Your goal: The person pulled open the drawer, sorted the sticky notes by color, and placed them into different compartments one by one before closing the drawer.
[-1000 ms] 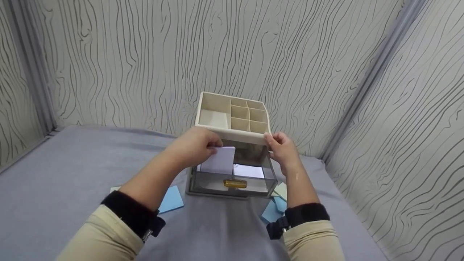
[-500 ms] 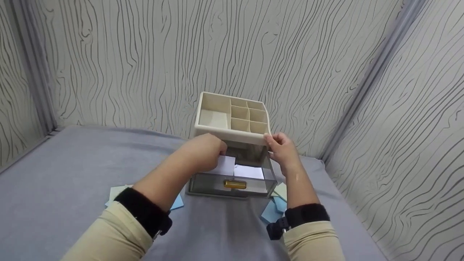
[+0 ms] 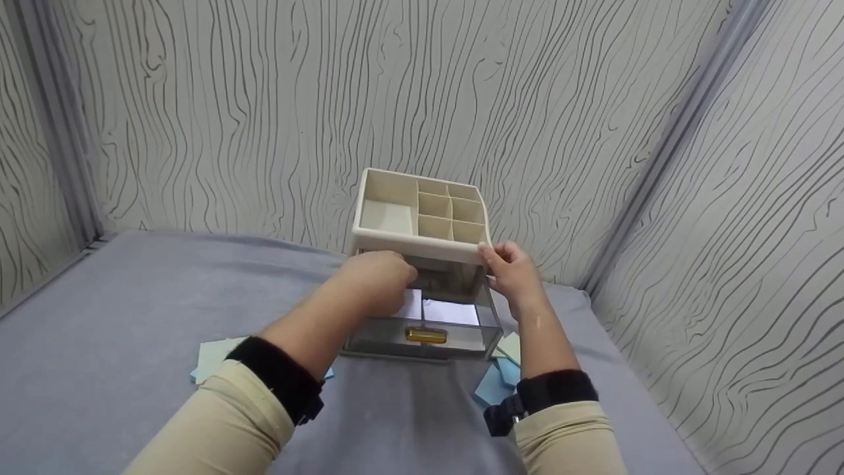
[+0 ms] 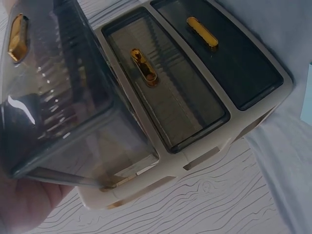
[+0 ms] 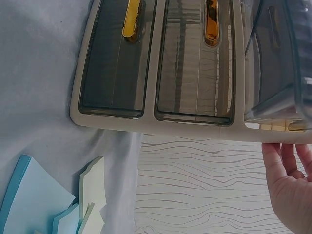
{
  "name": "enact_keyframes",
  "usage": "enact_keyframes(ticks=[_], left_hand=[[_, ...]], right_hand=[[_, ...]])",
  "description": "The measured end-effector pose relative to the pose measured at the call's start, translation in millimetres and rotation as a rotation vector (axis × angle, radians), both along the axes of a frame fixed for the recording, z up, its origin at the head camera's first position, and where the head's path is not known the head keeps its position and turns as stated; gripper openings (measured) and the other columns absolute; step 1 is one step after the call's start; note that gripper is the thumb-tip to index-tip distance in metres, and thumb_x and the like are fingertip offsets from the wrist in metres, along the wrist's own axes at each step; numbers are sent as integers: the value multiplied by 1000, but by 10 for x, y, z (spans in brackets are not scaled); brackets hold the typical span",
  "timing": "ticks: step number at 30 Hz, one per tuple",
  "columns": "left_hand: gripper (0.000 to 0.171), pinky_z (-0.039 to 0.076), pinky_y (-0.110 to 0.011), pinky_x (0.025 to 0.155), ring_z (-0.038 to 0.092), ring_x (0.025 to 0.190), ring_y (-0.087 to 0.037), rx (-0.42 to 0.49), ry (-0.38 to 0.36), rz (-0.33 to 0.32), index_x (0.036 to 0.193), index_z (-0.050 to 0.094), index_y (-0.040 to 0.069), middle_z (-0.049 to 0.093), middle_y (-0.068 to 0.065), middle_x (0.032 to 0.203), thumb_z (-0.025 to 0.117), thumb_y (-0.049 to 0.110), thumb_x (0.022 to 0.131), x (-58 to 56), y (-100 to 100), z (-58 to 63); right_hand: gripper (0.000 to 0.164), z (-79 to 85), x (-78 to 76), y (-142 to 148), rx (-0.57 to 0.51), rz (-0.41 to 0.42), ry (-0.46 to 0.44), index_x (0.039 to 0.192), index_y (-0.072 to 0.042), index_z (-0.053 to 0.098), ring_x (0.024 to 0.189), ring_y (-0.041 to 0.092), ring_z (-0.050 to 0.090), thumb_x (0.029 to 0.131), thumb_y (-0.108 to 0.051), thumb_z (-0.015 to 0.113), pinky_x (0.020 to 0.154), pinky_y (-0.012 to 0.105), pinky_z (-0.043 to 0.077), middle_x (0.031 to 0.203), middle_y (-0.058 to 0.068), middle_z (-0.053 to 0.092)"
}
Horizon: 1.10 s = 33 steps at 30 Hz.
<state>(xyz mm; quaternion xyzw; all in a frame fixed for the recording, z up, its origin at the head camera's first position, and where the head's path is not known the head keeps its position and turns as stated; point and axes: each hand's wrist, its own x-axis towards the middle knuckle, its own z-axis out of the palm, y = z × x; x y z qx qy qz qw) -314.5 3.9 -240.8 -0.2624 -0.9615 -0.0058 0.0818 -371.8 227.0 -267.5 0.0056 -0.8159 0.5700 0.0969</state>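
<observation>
A cream desk organizer (image 3: pixel 422 244) with a compartmented top stands in the middle of the head view. Its smoky clear top drawer (image 3: pixel 376 338), with a gold handle (image 3: pixel 426 336), is pulled out. My left hand (image 3: pixel 374 282) reaches into the drawer's left side and pinches a white sticky note pad (image 3: pixel 414 303); its fingertips are mostly hidden. Beside that pad lies another white pad (image 3: pixel 451 312). At the organizer's front right corner, my right hand (image 3: pixel 515 276) grips the edge, thumb in front, with its fingers (image 5: pixel 288 153) against the side in the right wrist view.
Two lower drawers, the middle one (image 4: pixel 170 92) and the bottom one (image 4: pixel 234 63), are closed. Blue pads (image 3: pixel 492 386) and pale green pads (image 3: pixel 512 344) lie right of the organizer. More pale green pads (image 3: pixel 214 356) lie on the left by my forearm. A patterned wall (image 3: pixel 422 86) rises behind.
My left hand has moved down and slightly right, lowering the white sticky note pad deeper into the drawer. The right hand keeps its grip on the organizer's corner.
</observation>
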Motion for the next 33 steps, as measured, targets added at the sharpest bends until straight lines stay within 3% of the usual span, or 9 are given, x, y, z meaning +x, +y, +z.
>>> enact_keyframes(ticks=[6,10,18,25,30,33], left_hand=[[39,47,-40,63,53,62,-19,-70,-97,1,66,59,14,58,2,69,62,51,79,-68,4,-15],[47,47,-41,59,55,63,-19,-121,-86,5,67,62,14,61,1,73,61,60,75,-102,22,-50],[38,46,-41,58,55,66,-20,-168,-75,-6,71,63,13,62,-1,76,62,51,77,-129,57,-59],[34,48,-41,70,59,86,-21,-116,-111,-41,94,62,20,63,-2,94,65,49,77,-122,40,-45],[9,47,-39,68,58,82,-19,-102,-141,-87,85,61,22,63,0,90,63,26,77,-136,22,-48],[15,47,-38,70,58,84,-18,-107,-158,-106,88,61,24,63,1,93,62,18,75,-141,21,-41]], right_hand=[[37,0,0,2,6,-1,-4,105,-7,51,104,24,51,88,-40,57,91,41,44,111,11,51],[38,-1,4,0,9,0,-7,106,-7,50,105,25,50,88,-40,57,92,42,43,113,11,52],[37,5,4,0,2,-4,-6,106,-7,50,105,25,50,89,-39,57,92,41,44,112,11,51],[37,1,3,5,4,-4,-2,105,-6,50,105,24,50,89,-39,57,92,41,44,112,12,51],[37,4,5,1,4,-1,-8,106,-7,50,104,24,49,89,-39,57,91,41,44,111,11,50],[35,1,-3,0,-6,0,-8,105,-6,50,103,24,50,89,-37,56,90,40,45,109,11,51]])
